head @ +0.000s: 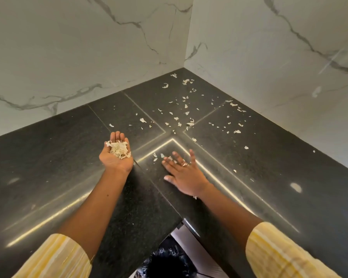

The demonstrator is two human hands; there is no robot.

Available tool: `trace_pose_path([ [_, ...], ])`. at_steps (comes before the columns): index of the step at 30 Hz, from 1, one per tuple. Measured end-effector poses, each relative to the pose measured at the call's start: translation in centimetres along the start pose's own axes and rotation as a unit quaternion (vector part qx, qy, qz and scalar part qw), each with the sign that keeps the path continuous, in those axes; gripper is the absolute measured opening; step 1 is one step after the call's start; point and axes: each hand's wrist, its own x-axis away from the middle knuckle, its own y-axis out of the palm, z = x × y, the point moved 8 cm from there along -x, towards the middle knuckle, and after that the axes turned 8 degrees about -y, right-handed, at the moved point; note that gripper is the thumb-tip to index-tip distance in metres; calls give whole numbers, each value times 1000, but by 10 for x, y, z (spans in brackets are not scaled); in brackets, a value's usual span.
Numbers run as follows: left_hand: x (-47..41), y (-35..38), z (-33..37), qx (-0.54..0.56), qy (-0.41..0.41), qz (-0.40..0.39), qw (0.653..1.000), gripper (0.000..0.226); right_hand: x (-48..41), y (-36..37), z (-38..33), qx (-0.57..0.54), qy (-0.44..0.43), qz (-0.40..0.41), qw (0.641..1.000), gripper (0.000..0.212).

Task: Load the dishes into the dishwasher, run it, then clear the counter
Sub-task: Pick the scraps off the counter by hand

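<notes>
A black granite counter (68, 157) fills a corner between two marble walls. Pale papery scraps (186, 112), like garlic skins, lie scattered over it toward the corner. My left hand (117, 155) is held palm up above the counter, cupped, with a small heap of the scraps (119, 149) lying in it. My right hand (182, 173) lies flat on the counter with fingers spread, palm down, touching a few scraps near its fingertips. A ring is on one finger of that hand.
White marble walls (88, 47) with grey veins close off the back and right. The counter's inner corner edge (181, 219) is near my body. Below it sits a black bin bag (167, 261). A white smear (295, 187) marks the counter at right.
</notes>
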Motion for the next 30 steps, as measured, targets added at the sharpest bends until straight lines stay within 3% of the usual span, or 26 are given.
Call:
trace_pose_path([
  [2,4,-2,-7,0,-4,3,1000,40,14,-2,25,3,22,7,1000,57],
  [4,6,-1,-13,1,-7,7,1000,40,33,-9,29,-16,-12,50,999,55],
  [7,6,0,-17,11,-10,10,1000,40,63,-7,-7,3,-199,78,977,52],
  [9,6,1,-18,12,-9,9,1000,40,72,7,-25,-2,-271,40,962,53],
  [20,-1,2,2,51,28,15,998,39,-37,-8,-15,4,-169,24,985,62],
  [30,-18,-7,-6,38,21,33,998,38,-65,-3,73,-17,52,14,998,60],
])
